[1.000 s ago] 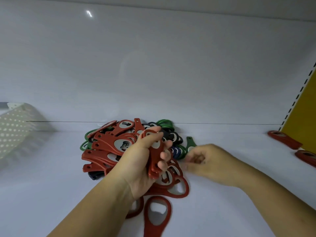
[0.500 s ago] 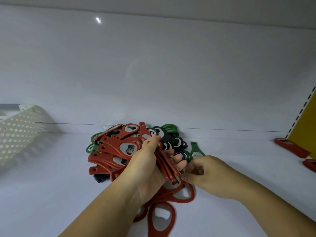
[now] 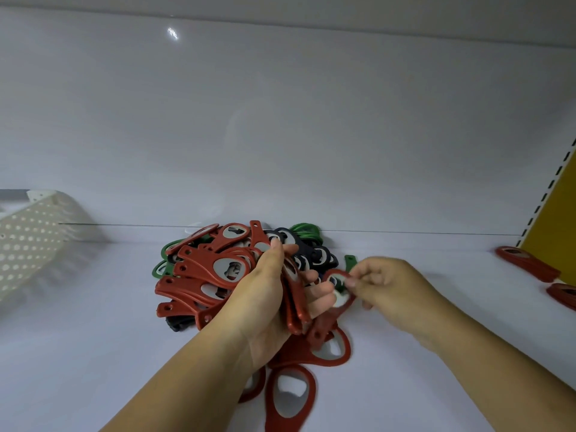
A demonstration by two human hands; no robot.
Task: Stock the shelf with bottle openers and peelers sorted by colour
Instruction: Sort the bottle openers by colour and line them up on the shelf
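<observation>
1. Gripping a stack of red bottle openers (image 3: 294,302) edge-on, the left hand (image 3: 268,304) has its thumb along the top of the stack and its fingers (image 3: 321,291) curled round the far side. The stack sits upright in the palm, above the pile.
2. Right hand (image 3: 389,294): fingertips pinched on the round head of a single red opener (image 3: 336,302). This opener is tilted, head up at the pinch, handle end pointing down toward the shelf surface, just beside the left hand's stack. Whether the two touch, I cannot tell.
3. Mixed pile (image 3: 218,269) on the white shelf (image 3: 93,353), against the back wall:
   - red openers fanned out on the left and front;
   - dark navy openers (image 3: 311,254) behind the left hand;
   - green openers (image 3: 305,230) at the back, with more green showing at the pile's left edge.
4. Loose red openers lie flat in front of the pile; one (image 3: 290,397) is nearest the camera, below the left wrist.
5. Far right of the shelf: two more red openers (image 3: 526,263), well apart from the pile, near a yellow side panel (image 3: 554,219).
6. Left edge: a white perforated basket (image 3: 28,238), tilted, well apart from the pile.
</observation>
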